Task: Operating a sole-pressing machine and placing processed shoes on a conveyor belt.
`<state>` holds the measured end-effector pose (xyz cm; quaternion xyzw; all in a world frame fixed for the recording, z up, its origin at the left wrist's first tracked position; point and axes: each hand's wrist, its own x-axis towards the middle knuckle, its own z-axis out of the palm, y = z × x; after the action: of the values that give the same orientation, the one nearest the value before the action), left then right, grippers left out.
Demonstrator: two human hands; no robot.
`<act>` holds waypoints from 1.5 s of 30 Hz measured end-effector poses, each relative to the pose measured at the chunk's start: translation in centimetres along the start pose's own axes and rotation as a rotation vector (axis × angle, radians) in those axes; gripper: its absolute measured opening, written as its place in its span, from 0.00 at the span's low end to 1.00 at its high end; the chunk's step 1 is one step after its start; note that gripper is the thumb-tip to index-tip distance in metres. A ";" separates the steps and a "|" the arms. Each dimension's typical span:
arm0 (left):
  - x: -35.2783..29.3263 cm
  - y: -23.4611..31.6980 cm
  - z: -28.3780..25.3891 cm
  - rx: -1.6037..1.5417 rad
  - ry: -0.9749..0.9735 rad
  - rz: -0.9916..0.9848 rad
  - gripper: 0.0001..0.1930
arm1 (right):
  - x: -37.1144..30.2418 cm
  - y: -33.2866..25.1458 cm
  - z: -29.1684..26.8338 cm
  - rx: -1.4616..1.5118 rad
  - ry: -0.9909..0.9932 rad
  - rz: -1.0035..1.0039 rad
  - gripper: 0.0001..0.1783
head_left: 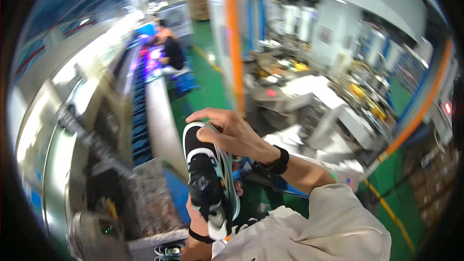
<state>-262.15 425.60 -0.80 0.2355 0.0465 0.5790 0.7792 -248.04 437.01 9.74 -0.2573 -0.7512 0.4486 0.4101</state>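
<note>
The shoe (205, 180) is held in the air, toe pointing away from the person. The left hand (195, 218) has its fingers grasping it from beneath, toward the heel. The right hand (233, 133) is at its toe, thumb laid on top; whether those fingers clench or only touch, I cannot tell. The shoe looks largely made up; what is left to do on it does not show. Another shoe (169, 250) lies left of its heel, lower down.

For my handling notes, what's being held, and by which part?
A shoe: the right hand has its toe, the left hand holds around its underside toward the heel.
</note>
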 end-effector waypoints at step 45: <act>30.3 -24.8 0.8 0.812 0.288 -0.640 0.28 | -22.6 35.5 -57.7 -1.001 0.932 1.221 0.24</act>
<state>-230.24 447.90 -4.46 0.4102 0.4424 0.2745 0.7488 -186.46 463.17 -15.32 -0.9123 -0.3500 0.0605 0.2038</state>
